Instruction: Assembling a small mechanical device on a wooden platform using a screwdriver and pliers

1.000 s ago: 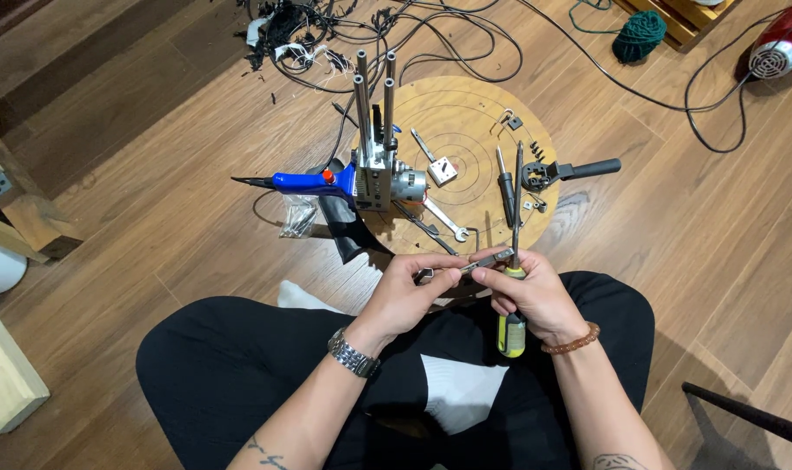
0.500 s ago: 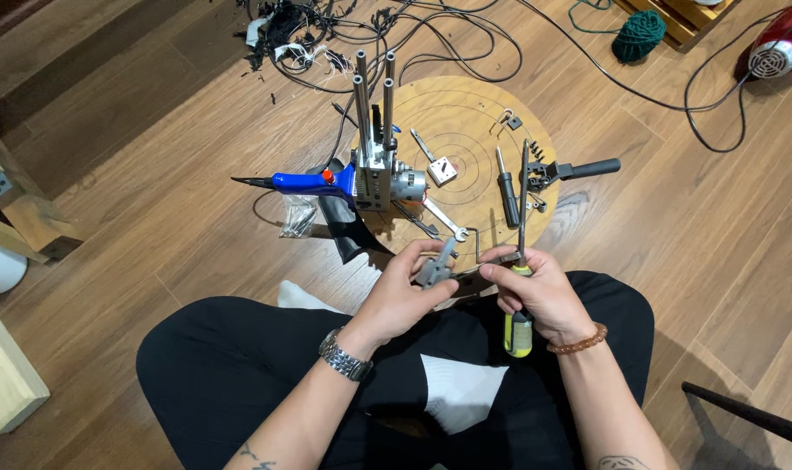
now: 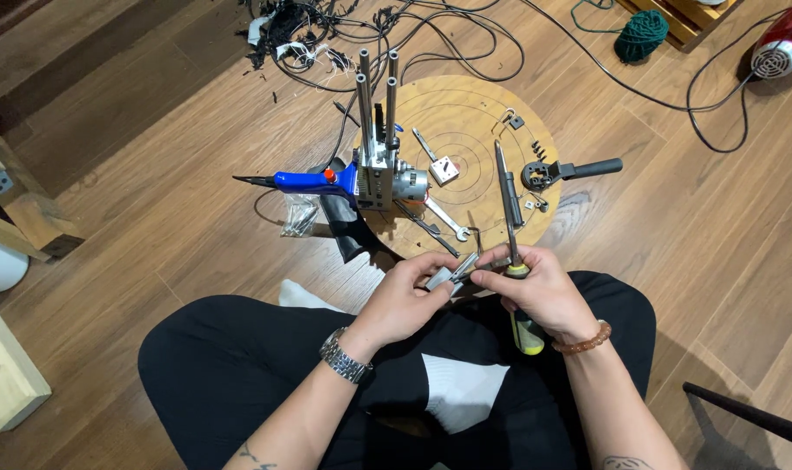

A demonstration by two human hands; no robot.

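Observation:
I sit cross-legged on a wooden floor. My left hand (image 3: 406,298) pinches a small grey metal part (image 3: 449,276) just above my lap. My right hand (image 3: 537,293) grips a screwdriver (image 3: 515,261) with a yellow-green handle, its long shaft pointing up and away; its fingertips also touch the metal part. Both hands meet at the near edge of a round wooden board (image 3: 465,130). A metal assembly with several upright rods (image 3: 377,148) stands on the board's left side.
A blue-handled tool (image 3: 300,181) lies left of the assembly. A wrench (image 3: 448,219), a black-handled tool (image 3: 574,171) and small metal pieces lie on the board. Tangled cables (image 3: 326,35), a green yarn ball (image 3: 639,35) and a red appliance (image 3: 783,48) sit farther off. Wooden blocks (image 3: 13,218) at left.
My left hand turned the small metal part from flat to tilted and drew it closer to my right hand. The screwdriver stayed upright in my right hand.

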